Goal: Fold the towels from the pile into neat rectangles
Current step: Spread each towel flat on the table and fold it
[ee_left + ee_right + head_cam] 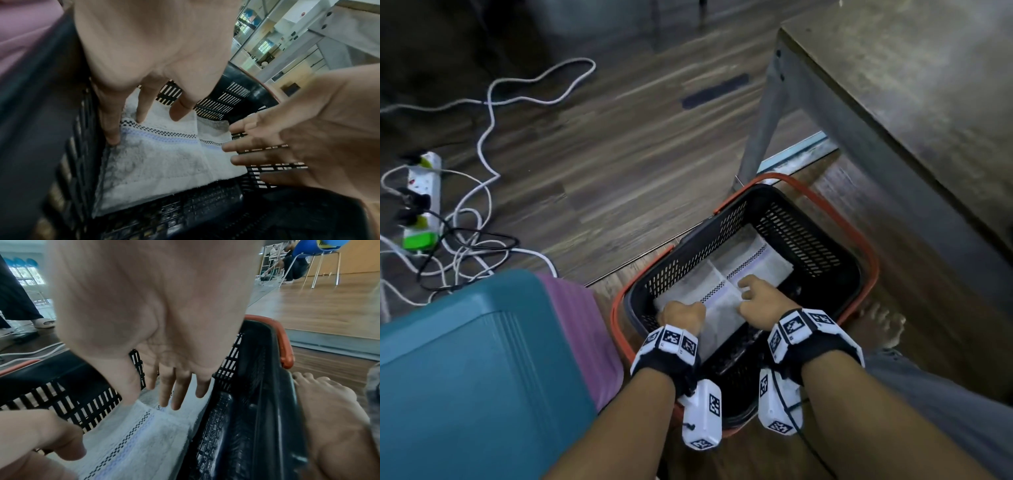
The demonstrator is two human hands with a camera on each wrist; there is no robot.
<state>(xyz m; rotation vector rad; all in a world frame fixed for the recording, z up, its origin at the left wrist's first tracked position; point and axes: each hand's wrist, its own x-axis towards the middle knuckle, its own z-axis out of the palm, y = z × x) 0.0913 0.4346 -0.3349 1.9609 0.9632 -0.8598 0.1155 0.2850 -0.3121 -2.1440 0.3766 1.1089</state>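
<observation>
A black slatted basket with orange handles stands on the wooden floor. Inside lie folded white towels with a checkered black and pale blue stripe, flat on the bottom. Both hands are down in the basket. My left hand points its straight fingers down onto the left edge of the near towel, beside the basket wall. My right hand is spread open with straight fingers, at the right part of the towel. Neither hand grips the cloth.
A teal plastic box with pink cloth beside it sits left of the basket. A dark table on a grey metal leg stands at right. A power strip and tangled cables lie far left. A bare foot rests by the basket.
</observation>
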